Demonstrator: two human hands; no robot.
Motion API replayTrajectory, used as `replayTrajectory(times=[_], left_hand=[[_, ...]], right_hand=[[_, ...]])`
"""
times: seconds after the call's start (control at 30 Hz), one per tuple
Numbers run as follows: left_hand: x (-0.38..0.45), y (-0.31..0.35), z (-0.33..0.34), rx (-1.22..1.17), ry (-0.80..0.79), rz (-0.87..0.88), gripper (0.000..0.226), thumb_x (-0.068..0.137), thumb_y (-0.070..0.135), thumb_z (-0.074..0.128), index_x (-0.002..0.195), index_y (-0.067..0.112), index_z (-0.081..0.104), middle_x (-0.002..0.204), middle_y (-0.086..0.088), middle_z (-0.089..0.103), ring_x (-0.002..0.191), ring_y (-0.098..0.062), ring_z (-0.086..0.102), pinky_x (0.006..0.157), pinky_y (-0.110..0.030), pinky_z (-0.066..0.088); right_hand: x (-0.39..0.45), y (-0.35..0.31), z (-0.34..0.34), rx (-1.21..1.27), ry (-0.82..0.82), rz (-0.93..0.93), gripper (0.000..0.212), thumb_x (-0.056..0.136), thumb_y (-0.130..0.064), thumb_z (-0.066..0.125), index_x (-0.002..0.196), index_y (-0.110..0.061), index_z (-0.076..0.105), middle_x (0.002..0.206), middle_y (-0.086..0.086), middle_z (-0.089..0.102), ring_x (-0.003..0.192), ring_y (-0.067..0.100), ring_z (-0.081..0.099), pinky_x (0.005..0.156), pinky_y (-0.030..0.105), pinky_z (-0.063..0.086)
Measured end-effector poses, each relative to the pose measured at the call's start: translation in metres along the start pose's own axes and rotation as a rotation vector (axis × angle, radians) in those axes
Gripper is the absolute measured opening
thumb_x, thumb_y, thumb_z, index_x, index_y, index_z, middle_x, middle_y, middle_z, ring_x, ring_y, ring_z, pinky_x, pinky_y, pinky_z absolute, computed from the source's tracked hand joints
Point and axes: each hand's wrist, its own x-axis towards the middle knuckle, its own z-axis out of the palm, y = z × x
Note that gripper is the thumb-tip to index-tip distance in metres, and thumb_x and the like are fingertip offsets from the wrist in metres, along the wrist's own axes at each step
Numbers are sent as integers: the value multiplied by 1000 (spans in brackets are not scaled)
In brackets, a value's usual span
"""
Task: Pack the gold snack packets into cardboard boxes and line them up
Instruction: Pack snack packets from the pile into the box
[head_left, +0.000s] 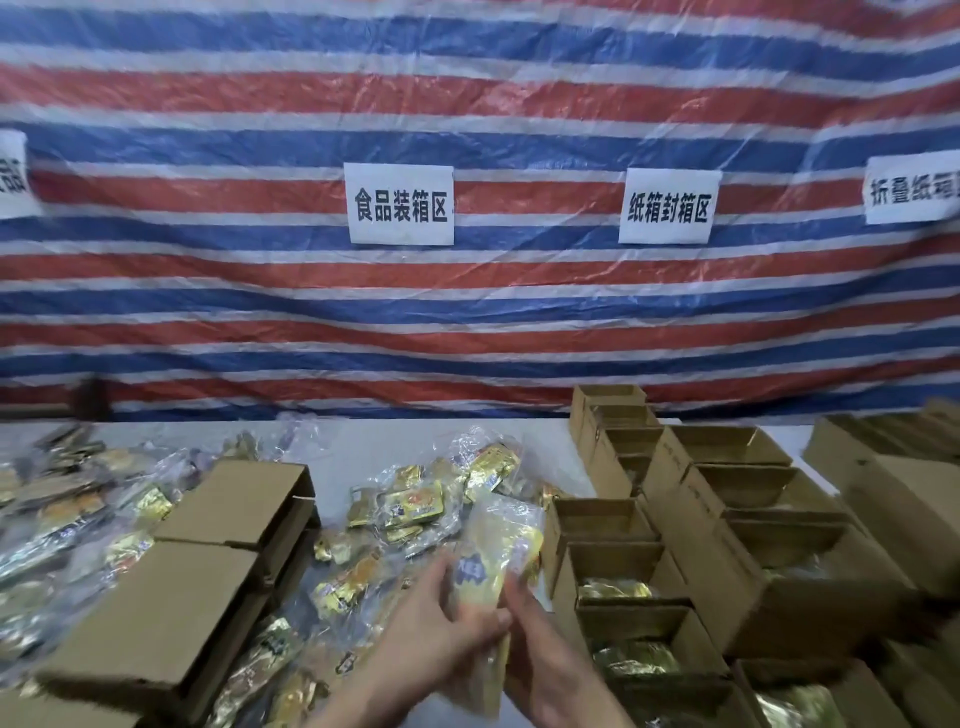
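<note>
A clear bag of gold snack packets (496, 558) stands upright and blurred at bottom centre. My left hand (431, 631) grips its left side and my right hand (543, 657) grips its lower right side. More gold snack packets (415, 506) lie in clear bags on the white table (363, 447) behind it. To the right, open cardboard boxes (613, 558) stand in rows. The nearer ones hold gold packets (615, 590); the farther ones look empty.
Two closed cardboard boxes (171, 587) lie at the left among several loose bags of packets (62, 525). More boxes (893, 478) stack at the far right. A red, white and blue striped tarp (467, 291) with white paper signs hangs behind the table.
</note>
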Motion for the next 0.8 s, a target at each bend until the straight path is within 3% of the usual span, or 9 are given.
replayTrajectory(times=[0.1, 0.2, 0.23, 0.33, 0.43, 0.5, 0.57, 0.7, 0.8], left_hand=[[-26, 6, 18, 35, -80, 35, 75, 60, 38, 81, 128, 27, 50, 110, 13, 72, 100, -4, 68, 84, -16, 50], [-46, 5, 38, 381, -8, 120, 79, 75, 56, 67, 143, 42, 30, 130, 23, 42, 117, 11, 43, 92, 0, 32], [-52, 4, 41, 561, 13, 133, 82, 78, 65, 58, 148, 43, 22, 129, 17, 34, 122, 4, 37, 96, -3, 29], [-60, -1, 43, 968, -25, 167, 90, 75, 83, 31, 153, 38, 17, 154, 4, 17, 145, -21, 14, 117, -39, 17], [-63, -20, 36, 871, -73, 103, 90, 81, 83, 26, 155, 34, 13, 162, 8, 6, 148, -13, 5, 119, -37, 8], [-64, -41, 25, 716, -19, 20, 78, 91, 72, 30, 154, 29, 19, 161, 6, 16, 147, -11, 15, 118, -32, 13], [-65, -72, 14, 701, 64, -56, 68, 96, 61, 35, 152, 23, 27, 158, 3, 27, 144, -13, 24, 116, -30, 20], [-74, -136, 3, 688, 29, -238, 64, 100, 52, 38, 152, 16, 25, 157, -1, 26, 145, -17, 24, 116, -31, 21], [-81, -173, 3, 574, -23, -340, 54, 103, 41, 37, 149, 15, 30, 155, -5, 31, 143, -18, 30, 115, -28, 22]], right_hand=[[-29, 6, 2, 180, -11, 35, 37, 87, -27, 68, 113, -1, 72, 128, 28, 61, 116, 41, 62, 87, 45, 57], [-47, 13, -3, 172, 67, 37, 58, 75, -30, 71, 124, 0, 66, 123, 23, 65, 111, 39, 65, 91, 46, 52], [-52, 15, -2, 151, 97, 34, 62, 73, -30, 71, 126, 1, 64, 122, 24, 65, 109, 40, 65, 88, 47, 53], [-75, 18, 1, 193, 115, 72, 54, 79, -26, 67, 126, 1, 65, 129, 29, 59, 119, 44, 59, 103, 53, 47], [-90, 19, -14, 34, 247, 99, 45, 88, -28, 60, 124, -2, 66, 118, 25, 67, 109, 40, 64, 96, 50, 51], [-95, 18, -30, -167, 399, 62, 39, 95, -31, 56, 119, -3, 67, 104, 21, 71, 93, 36, 67, 78, 41, 57], [-98, 19, -42, -378, 478, 53, 38, 96, -33, 57, 112, -1, 69, 96, 19, 73, 88, 34, 68, 78, 41, 57], [-104, 29, -56, -670, 439, 88, 29, 92, -33, 66, 107, -9, 71, 92, 10, 76, 93, 26, 72, 94, 48, 55], [-102, 40, -61, -944, 304, 176, 25, 89, -42, 67, 106, -24, 69, 90, -4, 76, 89, 11, 71, 86, 36, 56]])
